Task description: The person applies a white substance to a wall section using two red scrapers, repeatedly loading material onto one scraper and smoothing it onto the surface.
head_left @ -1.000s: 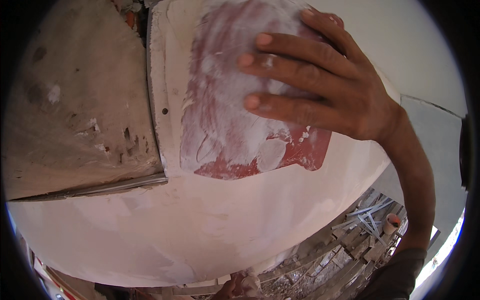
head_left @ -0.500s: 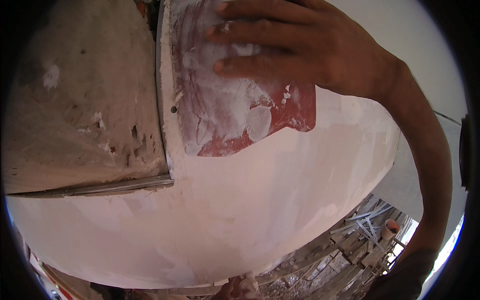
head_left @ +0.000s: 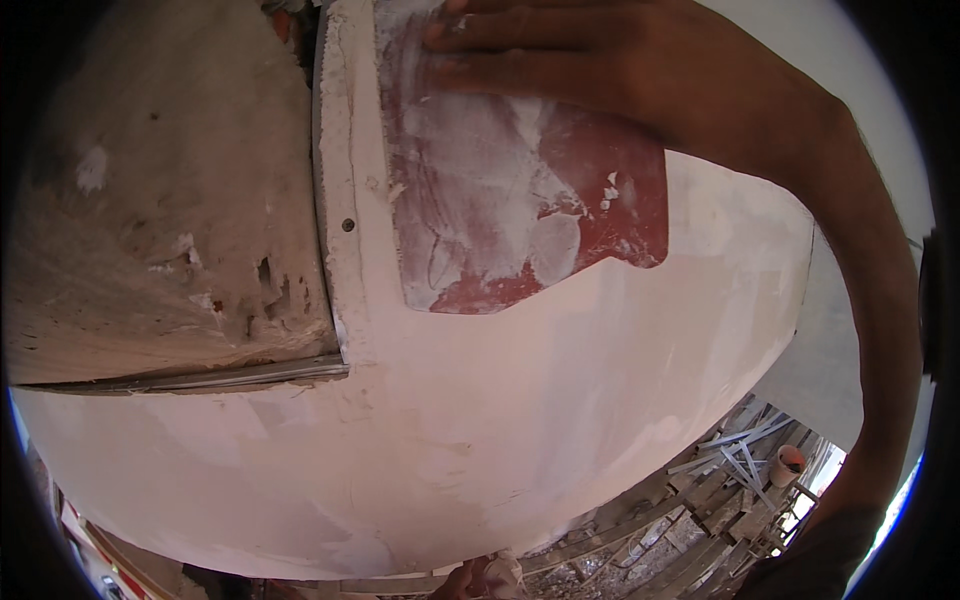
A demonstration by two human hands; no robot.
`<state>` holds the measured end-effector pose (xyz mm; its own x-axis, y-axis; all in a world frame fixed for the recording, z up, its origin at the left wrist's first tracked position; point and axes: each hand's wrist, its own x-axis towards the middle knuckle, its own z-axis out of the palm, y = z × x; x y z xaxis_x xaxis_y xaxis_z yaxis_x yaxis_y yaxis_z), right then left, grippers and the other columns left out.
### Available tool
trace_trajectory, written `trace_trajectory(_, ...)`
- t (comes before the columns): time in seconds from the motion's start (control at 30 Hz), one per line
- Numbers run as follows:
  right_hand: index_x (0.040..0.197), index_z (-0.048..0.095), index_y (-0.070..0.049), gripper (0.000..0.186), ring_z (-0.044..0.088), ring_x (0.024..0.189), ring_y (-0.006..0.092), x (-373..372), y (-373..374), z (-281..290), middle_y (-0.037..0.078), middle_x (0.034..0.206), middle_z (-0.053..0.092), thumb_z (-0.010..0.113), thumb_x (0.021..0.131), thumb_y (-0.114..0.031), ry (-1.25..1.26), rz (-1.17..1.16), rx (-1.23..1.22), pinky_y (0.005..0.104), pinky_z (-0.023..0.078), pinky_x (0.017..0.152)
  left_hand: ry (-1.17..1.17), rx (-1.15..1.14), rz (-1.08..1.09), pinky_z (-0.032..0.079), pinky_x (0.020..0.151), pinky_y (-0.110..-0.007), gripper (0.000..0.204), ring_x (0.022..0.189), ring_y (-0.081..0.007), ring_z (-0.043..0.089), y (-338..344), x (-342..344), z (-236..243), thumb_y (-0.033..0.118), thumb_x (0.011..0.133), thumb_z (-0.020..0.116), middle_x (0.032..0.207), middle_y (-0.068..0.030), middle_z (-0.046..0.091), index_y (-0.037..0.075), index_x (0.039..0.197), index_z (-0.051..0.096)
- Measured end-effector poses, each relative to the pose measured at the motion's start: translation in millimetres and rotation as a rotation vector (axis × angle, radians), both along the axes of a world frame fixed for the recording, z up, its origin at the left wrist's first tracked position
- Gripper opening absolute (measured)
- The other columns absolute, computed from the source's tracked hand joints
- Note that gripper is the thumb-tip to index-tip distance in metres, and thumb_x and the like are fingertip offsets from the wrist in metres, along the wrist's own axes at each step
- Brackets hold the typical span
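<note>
My right hand [head_left: 560,60] lies along the upper part of a dark red flat putty spreader [head_left: 620,215], its fingers stretched out and close together. The thumb and the top of the spreader are out of sight. White putty is smeared over much of the red face, with small crumbs near its right edge. The spreader rests against a pale, patchily coated board [head_left: 480,400], right of the board's rough vertical edge. At the lower rim, partly behind the board, shows a brown and whitish shape [head_left: 475,580] that looks like part of my left hand; its fingers are not clear.
Left of the board is a rough brown surface [head_left: 170,200], framed below by a thin metal strip [head_left: 190,378]. A screw head [head_left: 348,225] sits near the board's edge. Down at the lower right lie metal bars [head_left: 740,450], planks and debris, beside a bucket [head_left: 787,465].
My right hand and the red spreader have shifted right, away from the board's vertical edge. The hand has also risen toward the top of the picture, baring more of the red face.
</note>
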<state>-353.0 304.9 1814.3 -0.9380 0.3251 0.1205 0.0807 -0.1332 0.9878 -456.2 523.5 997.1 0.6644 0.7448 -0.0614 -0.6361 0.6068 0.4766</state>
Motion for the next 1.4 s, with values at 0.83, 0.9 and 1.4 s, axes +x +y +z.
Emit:
trace_trajectory(0.83,0.148,0.045,-0.022,0.054,0.036,0.145,0.0218,132,12,-41,-0.001,0.155,0.042,0.048,0.095,-0.015,0.314,0.076,0.11,0.0433,0.029,0.122,0.058,0.006,-0.045,0.039,0.109,-0.059,0.076,0.128,-0.0337,0.053,-15,10,10,0.064,0.095,0.048,0.144,-0.0136,0.051,0.01,0.148,0.038)
trace_trajectory(0.9,0.147,0.046,-0.021,0.053,0.035,0.146,0.0216,95,28,-32,0.0,0.155,0.042,0.048,0.095,-0.014,0.274,0.234,0.055,0.0435,0.03,0.122,0.051,0.006,-0.048,0.039,0.109,-0.059,0.076,0.128,-0.0337,0.053,-17,12,17,0.064,0.095,0.048,0.144,-0.0136,0.051,0.01,0.148,0.038)
trace_trajectory(1.4,0.151,0.035,-0.008,0.055,0.034,0.146,0.0266,63,71,-9,0.011,0.158,0.035,0.046,0.098,-0.012,0.185,0.216,-0.046,0.0405,0.032,0.121,0.058,-0.018,-0.022,0.04,0.109,-0.059,0.076,0.128,-0.0337,0.053,-17,-10,2,0.064,0.095,0.049,0.144,-0.0137,0.051,0.01,0.148,0.038)
